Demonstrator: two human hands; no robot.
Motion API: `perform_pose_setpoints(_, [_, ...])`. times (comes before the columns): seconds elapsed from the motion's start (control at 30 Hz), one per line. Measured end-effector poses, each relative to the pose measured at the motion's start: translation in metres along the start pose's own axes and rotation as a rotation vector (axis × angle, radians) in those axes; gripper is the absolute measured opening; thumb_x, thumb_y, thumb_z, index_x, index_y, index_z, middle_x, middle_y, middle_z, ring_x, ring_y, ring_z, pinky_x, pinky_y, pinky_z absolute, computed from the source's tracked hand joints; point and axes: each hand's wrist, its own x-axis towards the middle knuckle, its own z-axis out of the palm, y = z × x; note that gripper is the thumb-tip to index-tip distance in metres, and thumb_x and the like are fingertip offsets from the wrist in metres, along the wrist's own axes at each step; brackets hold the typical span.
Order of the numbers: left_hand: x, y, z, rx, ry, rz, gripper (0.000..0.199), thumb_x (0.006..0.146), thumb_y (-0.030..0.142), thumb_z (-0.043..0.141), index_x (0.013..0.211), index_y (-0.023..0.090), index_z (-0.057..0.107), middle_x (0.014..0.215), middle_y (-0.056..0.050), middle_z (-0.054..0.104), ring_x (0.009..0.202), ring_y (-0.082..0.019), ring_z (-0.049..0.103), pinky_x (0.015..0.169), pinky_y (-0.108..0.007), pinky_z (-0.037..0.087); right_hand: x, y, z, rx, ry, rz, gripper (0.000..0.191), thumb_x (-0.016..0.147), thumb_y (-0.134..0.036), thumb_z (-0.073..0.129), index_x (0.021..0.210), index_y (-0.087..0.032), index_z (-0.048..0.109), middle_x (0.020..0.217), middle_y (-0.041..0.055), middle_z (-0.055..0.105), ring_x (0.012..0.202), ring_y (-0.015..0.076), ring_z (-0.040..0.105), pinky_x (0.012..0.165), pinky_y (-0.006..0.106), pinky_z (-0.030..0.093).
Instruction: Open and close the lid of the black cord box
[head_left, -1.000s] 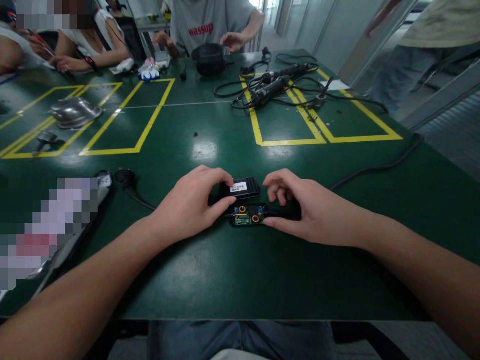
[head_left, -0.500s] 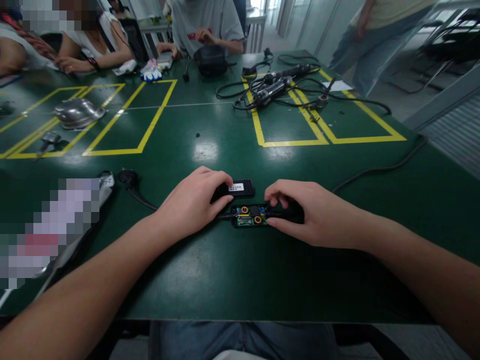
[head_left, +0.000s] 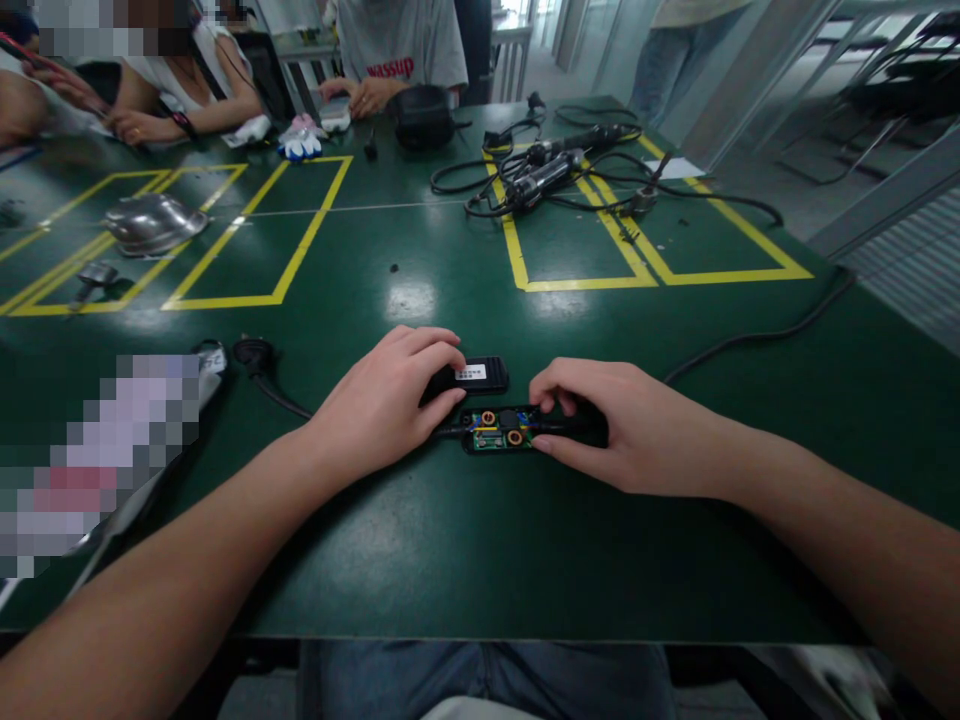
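A small black housing (head_left: pixel 471 448) lies open on the green table, showing a circuit board (head_left: pixel 491 437) with copper-ringed coils and coloured wires. Black cable runs out of both its ends. My right hand (head_left: pixel 630 425) pinches the housing's right end, thumb at the near edge and fingers curled at the far edge. Just beyond the board is a black cover (head_left: pixel 495 374) with a white label. Fingers and thumb of my left hand (head_left: pixel 390 395) close round the cover's left end, which they partly hide. A black power plug (head_left: pixel 253 352) on its cable lies left of that hand.
A partly blurred-out package (head_left: pixel 161 470) lies at the left. Beyond are yellow tape frames, a metal bowl-shaped part (head_left: pixel 154 225), power tools (head_left: pixel 551 180) with tangled cords, a black case (head_left: pixel 422 118) and gloves (head_left: pixel 301 140). Several people are around the far side. The table's front edge runs before my lap.
Both my hands, the cover and the housing stay nearly in place. Across the table, a person in a grey shirt has lowered a hand to a small box; another person at the right has moved farther back.
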Motion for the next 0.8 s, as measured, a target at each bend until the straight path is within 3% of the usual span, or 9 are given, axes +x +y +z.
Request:
perform_pose_setpoints(0.07, [-0.002,0.003,-0.003,0.005,0.073,0.030,0.016,0.104,0.028,0.067,0.115,0.018,0.074,0.138,-0.015,0.070,0.125,-0.032,0.066,0.107,-0.050,0.057,0.000,0.000,0.000,0.008,-0.005,-0.004,0.014,0.092,-0.021,0.074,0.102,-0.022,0.063,0.088,0.0006,0.069,0.074,0.0181,0.062,0.068,0.030,0.047])
perform_pose_setpoints(0.13, [-0.004,0.007,-0.008,-0.035,0.085,0.068,0.016,0.103,0.029,0.066,0.111,0.018,0.074,0.125,-0.013,0.070,0.113,-0.028,0.068,0.096,-0.043,0.057,0.000,-0.001,-0.001,0.024,-0.019,-0.005,0.012,0.093,-0.018,0.071,0.099,-0.023,0.062,0.086,-0.0002,0.068,0.072,0.0174,0.061,0.066,0.029,0.046])
perform_pose_setpoints(0.27, [-0.005,0.016,-0.017,-0.159,-0.150,0.122,0.008,0.100,0.026,0.065,0.094,0.020,0.066,0.093,-0.003,0.068,0.080,-0.018,0.063,0.070,-0.031,0.045,0.000,-0.002,-0.002,0.036,-0.045,-0.006,0.008,0.095,-0.017,0.069,0.094,-0.023,0.064,0.082,-0.0003,0.068,0.070,0.0168,0.060,0.065,0.029,0.043])
perform_pose_setpoints(0.33, [-0.005,0.018,-0.019,-0.156,-0.255,0.084,0.008,0.099,0.023,0.064,0.092,0.021,0.063,0.085,0.000,0.066,0.070,-0.016,0.058,0.065,-0.030,0.039,0.000,-0.002,-0.002,0.027,-0.046,-0.005,0.006,0.095,-0.018,0.070,0.094,-0.023,0.066,0.083,-0.0001,0.069,0.069,0.0166,0.060,0.064,0.029,0.042])
perform_pose_setpoints(0.43, [-0.003,0.020,-0.019,-0.172,-0.321,0.029,0.009,0.102,0.022,0.062,0.093,0.021,0.063,0.080,0.001,0.065,0.066,-0.016,0.055,0.064,-0.030,0.035,0.000,-0.003,-0.002,0.023,-0.047,0.002,0.004,0.096,-0.020,0.070,0.094,-0.022,0.067,0.083,-0.0002,0.070,0.067,0.0158,0.060,0.063,0.028,0.042])
perform_pose_setpoints(0.8, [-0.003,0.021,-0.026,-0.274,-0.213,0.087,0.009,0.096,0.015,0.060,0.093,0.019,0.067,0.078,0.003,0.064,0.064,-0.012,0.054,0.065,-0.027,0.039,-0.001,-0.004,-0.007,0.102,0.009,0.000,0.006,0.098,-0.020,0.067,0.093,-0.022,0.068,0.077,-0.0009,0.067,0.060,0.0130,0.056,0.054,0.026,0.041])
